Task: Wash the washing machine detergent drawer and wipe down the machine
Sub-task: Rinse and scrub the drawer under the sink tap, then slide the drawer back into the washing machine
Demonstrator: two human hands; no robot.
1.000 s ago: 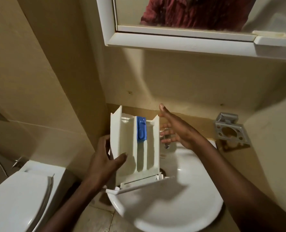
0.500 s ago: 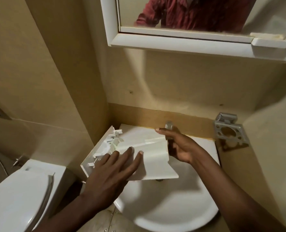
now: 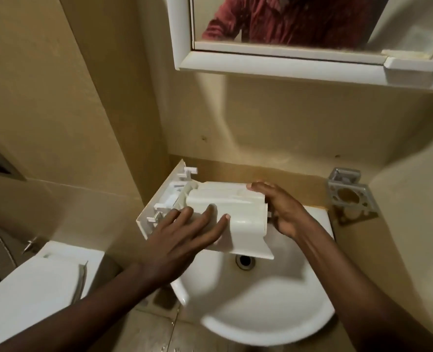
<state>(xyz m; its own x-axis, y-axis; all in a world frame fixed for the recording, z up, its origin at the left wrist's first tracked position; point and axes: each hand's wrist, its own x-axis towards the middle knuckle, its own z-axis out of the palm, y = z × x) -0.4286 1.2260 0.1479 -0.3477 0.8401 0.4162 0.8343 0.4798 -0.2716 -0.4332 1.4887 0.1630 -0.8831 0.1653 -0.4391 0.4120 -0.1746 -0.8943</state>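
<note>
The white detergent drawer (image 3: pixel 238 209) lies upside down across the back of the white sink (image 3: pixel 256 308), its front panel (image 3: pixel 157 199) tilted up at the left. My left hand (image 3: pixel 185 240) rests flat on the drawer's underside with its fingers spread. My right hand (image 3: pixel 283 209) grips the drawer's right end, fingers over the top edge. The blue insert and the tap are hidden. No washing machine is in view.
A white toilet with its lid down (image 3: pixel 30 295) stands at the lower left. Above the sink hangs a white-framed mirror cabinet (image 3: pixel 286 64). A metal holder (image 3: pixel 349 196) is fixed to the wall right of the sink. The drain (image 3: pixel 245 260) shows below the drawer.
The drawer went from upright with its compartments facing me to turned over, underside up, across the sink. My left hand moved on top of it and my right hand took hold of its right end.
</note>
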